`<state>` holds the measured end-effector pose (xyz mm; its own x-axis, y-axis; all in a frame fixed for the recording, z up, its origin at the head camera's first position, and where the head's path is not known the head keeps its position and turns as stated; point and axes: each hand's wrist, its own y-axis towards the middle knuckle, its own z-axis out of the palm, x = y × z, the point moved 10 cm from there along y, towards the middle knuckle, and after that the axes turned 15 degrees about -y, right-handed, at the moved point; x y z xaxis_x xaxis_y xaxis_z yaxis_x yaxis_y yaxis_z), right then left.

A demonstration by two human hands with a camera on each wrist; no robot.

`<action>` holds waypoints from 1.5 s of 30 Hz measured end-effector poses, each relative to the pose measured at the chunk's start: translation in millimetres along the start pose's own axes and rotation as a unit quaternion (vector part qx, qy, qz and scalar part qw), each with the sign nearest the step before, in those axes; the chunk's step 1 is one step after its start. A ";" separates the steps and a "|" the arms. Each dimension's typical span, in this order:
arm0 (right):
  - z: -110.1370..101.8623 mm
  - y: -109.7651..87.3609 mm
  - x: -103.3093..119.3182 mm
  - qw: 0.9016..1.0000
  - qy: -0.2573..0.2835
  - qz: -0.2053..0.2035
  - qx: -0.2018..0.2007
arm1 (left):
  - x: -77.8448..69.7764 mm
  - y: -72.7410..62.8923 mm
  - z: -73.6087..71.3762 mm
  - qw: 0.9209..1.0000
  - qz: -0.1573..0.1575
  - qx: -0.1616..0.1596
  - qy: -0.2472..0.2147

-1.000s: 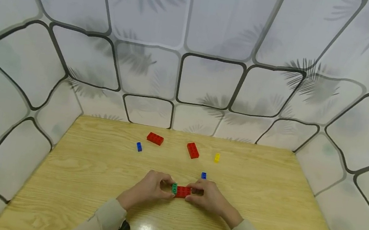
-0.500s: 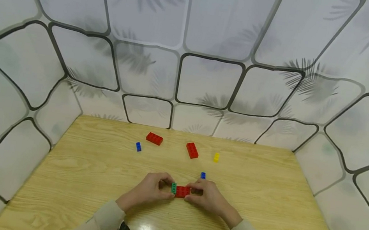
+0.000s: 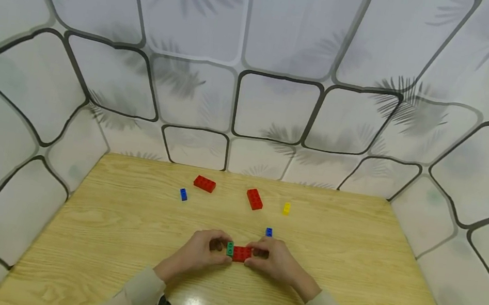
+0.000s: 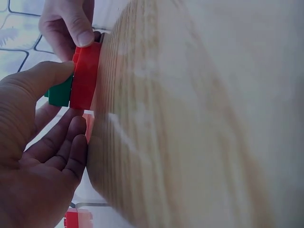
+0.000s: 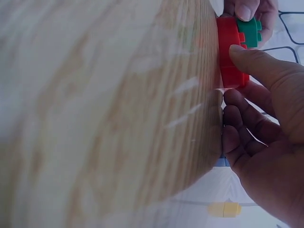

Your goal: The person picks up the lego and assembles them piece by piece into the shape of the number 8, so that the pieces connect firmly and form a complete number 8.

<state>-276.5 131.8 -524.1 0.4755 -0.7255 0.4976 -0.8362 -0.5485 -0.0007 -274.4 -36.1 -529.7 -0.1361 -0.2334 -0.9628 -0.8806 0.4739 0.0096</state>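
Note:
A red toy brick point(image 3: 241, 254) lies on the wooden table between the two hands. On the studs of its left end sits a smaller green brick point(image 3: 230, 249), which the left wrist view also shows on the red brick's studded side. The left hand point(image 3: 201, 248) pinches the green brick between thumb and fingers, its thumb tip at the seam with the red one. The right hand point(image 3: 277, 262) pinches the red brick's right end, its thumb point(image 5: 256, 64) on the near side. Its other fingers are curled beneath, close over the tabletop.
Beyond the hands lie two red bricks, one at left point(image 3: 204, 184) and one near the middle point(image 3: 254, 199). A small blue brick point(image 3: 184, 194), a yellow brick point(image 3: 286, 208) and another blue brick point(image 3: 268, 232) lie around them. Patterned curtain walls point(image 3: 262, 157) border the table.

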 end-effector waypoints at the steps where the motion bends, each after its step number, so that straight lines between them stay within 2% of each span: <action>1: 0.4 0.5 -0.1 1.000 -0.002 0.000 0.001 | 0.2 0.1 0.1 1.000 -0.002 0.000 -0.002; 11: -0.9 1.8 0.8 1.000 0.000 -0.006 0.011 | -1.1 0.4 -0.1 1.000 -0.002 0.002 0.001; 24: -36.9 -5.5 -14.7 0.997 0.001 -0.001 -0.084 | -1.3 -0.6 0.8 1.000 -0.004 0.006 -0.001; 29: -47.5 -6.2 -23.8 0.995 0.003 0.016 -0.103 | 0.4 0.2 1.0 1.000 -0.006 0.006 -0.003; 38: -48.7 -1.1 -46.5 0.994 -0.003 0.062 -0.091 | 1.1 0.0 1.3 1.000 -0.013 0.009 0.000; 45: -45.1 2.9 -55.3 0.995 -0.012 0.069 -0.076 | 0.7 -0.6 2.3 1.000 -0.015 0.009 0.003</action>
<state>-317.6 189.1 -512.5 0.3582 -0.8001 0.4811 -0.9248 -0.3749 0.0650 -273.0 -34.6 -531.0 -0.1124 -0.2528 -0.9610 -0.8758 0.4820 -0.0244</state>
